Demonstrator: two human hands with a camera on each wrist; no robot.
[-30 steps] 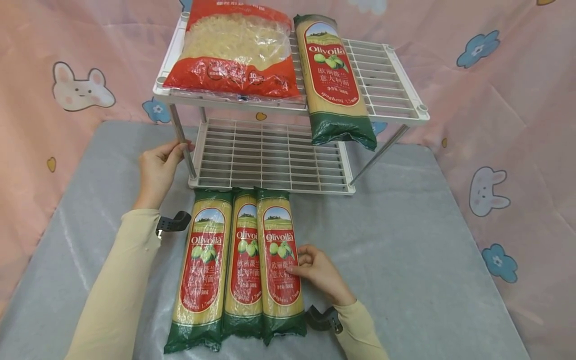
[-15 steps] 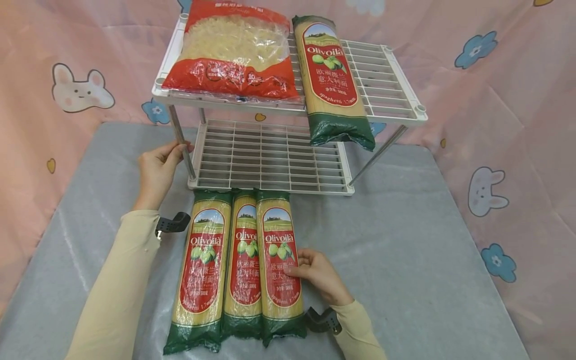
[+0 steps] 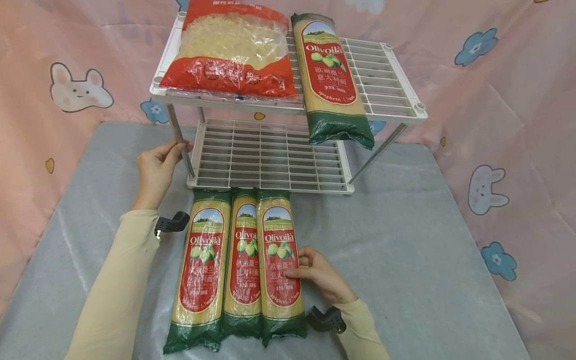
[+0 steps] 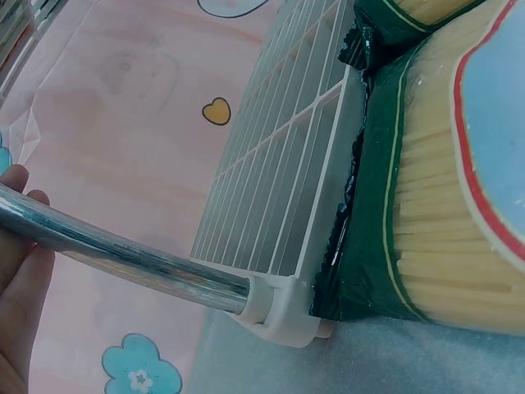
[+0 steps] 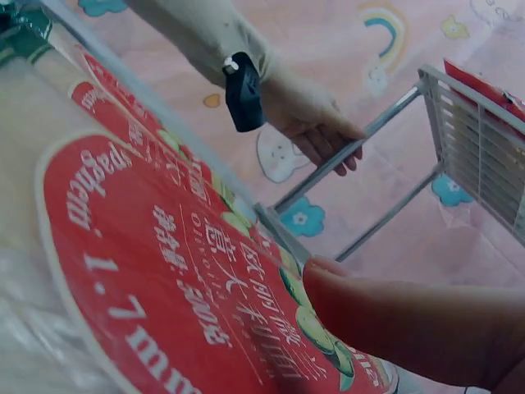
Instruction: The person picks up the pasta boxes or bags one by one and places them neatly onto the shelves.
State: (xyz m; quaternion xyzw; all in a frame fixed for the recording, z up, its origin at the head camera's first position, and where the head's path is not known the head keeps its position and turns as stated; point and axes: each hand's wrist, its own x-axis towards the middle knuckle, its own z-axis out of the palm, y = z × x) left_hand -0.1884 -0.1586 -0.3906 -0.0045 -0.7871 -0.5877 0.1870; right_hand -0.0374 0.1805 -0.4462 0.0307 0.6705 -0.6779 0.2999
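Note:
My left hand (image 3: pixel 155 172) pinches the front left metal post (image 3: pixel 179 136) of a white two-tier rack (image 3: pixel 270 191); the left wrist view shows the fingers around this chrome post (image 4: pixel 123 250). Three spaghetti packs lie side by side in front of the rack: a left pack (image 3: pixel 202 265), a partly covered middle pack (image 3: pixel 243 265) and a right pack (image 3: pixel 280 265). On the right pack's edge is my right hand (image 3: pixel 321 275), thumb on the label and fingers curled at the side. The right wrist view shows that thumb (image 5: pixel 394 316) against the red label; its fingertips there are hidden.
On the upper tier lie a red bag of pasta (image 3: pixel 229 55) and another spaghetti pack (image 3: pixel 333 75), which overhangs the front edge. The lower tier (image 3: pixel 274 155) is a slatted grid. Grey cloth (image 3: pixel 405 260) covers the table, and a pink patterned curtain (image 3: pixel 517 125) surrounds it.

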